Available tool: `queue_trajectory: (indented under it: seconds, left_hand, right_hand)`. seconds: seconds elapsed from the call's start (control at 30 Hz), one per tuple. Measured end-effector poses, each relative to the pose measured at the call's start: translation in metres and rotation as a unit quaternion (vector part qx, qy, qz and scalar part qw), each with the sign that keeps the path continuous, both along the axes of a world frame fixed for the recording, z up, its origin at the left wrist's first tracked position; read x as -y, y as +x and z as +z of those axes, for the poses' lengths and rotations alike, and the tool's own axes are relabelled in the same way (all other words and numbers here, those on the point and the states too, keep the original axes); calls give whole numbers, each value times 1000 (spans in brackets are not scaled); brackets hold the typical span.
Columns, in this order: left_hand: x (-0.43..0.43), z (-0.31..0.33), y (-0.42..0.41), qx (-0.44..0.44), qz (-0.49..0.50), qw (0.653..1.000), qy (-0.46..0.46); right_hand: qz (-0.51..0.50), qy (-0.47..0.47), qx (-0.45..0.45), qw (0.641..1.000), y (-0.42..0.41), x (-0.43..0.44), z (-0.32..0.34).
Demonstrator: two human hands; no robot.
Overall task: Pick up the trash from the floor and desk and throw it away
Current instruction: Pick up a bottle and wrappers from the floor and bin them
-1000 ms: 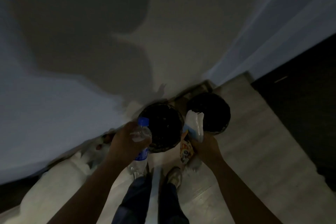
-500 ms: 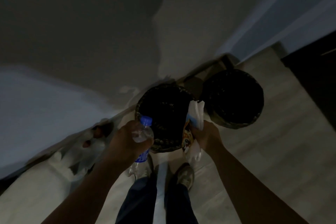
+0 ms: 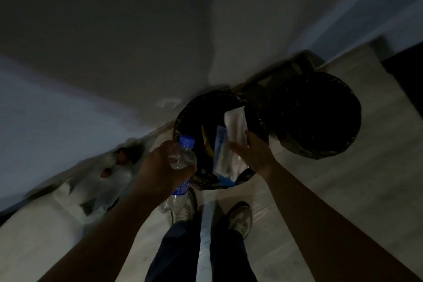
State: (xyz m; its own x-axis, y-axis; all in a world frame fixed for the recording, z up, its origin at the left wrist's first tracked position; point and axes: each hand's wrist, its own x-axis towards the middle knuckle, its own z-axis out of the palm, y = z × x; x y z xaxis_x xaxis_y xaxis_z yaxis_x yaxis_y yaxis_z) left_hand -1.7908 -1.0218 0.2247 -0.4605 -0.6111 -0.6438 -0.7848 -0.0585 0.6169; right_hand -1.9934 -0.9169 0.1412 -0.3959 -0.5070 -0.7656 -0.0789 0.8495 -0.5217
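My left hand [image 3: 160, 167] grips the bottle [image 3: 182, 160], its cap pointing far, just at the near-left rim of the bin [image 3: 185, 119]. My right hand [image 3: 254, 153] is spread loose, with the wrappers [image 3: 229, 151] over the bin's mouth at its fingertips.

**One head view, steep and close**

You have a single wide-angle camera on your head, pitched forward and sharply down. Your shoes [image 3: 240, 217] sit near the bottom edge, and your left hand [image 3: 160, 167] and right hand [image 3: 254, 151] are close under the lens. Just beyond them, the nearer bin [image 3: 180, 121] shows its inside. The second bin [image 3: 315, 152] stands to its right on the floor [image 3: 343, 190]. The wall [image 3: 114, 41] fills the upper half.
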Motion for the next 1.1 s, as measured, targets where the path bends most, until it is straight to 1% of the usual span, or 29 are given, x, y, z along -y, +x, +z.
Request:
queue_trajectory:
  seconds: [0.07,0.1,0.2,0.23,0.33,0.5,0.57,0.63,0.7,0.73,0.83,0.93,1.0,1.07,1.1]
  left_hand:
    - [1,0,-4,-3,-2,1000,3]
    - [1,0,-5,-5,-3,1000,3]
    - [-1,2,-13,-5,-12,1000,-1]
    - [-1,2,-16,-8,-12,1000,0]
    - [-3,4,-29,-14,-20,1000,-1]
    - [-11,4,-62,-19,2,1000,16]
    - [-16,4,-83,-15,4,999,32]
    - [-23,6,-109,-21,-18,1000,9]
    - [-30,9,-135,-37,-52,997,-33]
    - [-33,10,-146,-45,-62,996,-39]
    - [-45,7,-181,-74,-68,995,-21]
    - [-60,2,-225,-80,-78,993,-30]
    - [-68,-2,-252,-90,-84,990,-63]
    - [-75,-8,-276,-118,-83,984,-108]
    - [-76,-11,-288,-129,-72,983,-109]
  right_hand:
    - [-1,6,19,1000,-2,-2,-1]
    - [12,14,13,1000,-4,-4,-2]
    - [79,44,-48,995,-9,-10,4]
    - [79,40,-65,994,-11,-14,8]
    - [47,-3,-76,996,-15,-28,22]
    - [56,-11,-106,993,-35,-59,42]
    - [33,24,-93,995,-47,-74,48]
    - [5,51,-78,996,-60,-91,53]
    - [-28,60,-75,995,-74,-108,59]
    - [-40,63,-74,994,-79,-115,62]
    - [-61,71,-80,992,-97,-138,70]
    - [-85,77,-89,989,-116,-163,78]
    - [-99,83,-93,987,-125,-178,80]
    - [-118,87,-94,985,-133,-193,82]
    - [-127,87,-95,983,-135,-200,82]
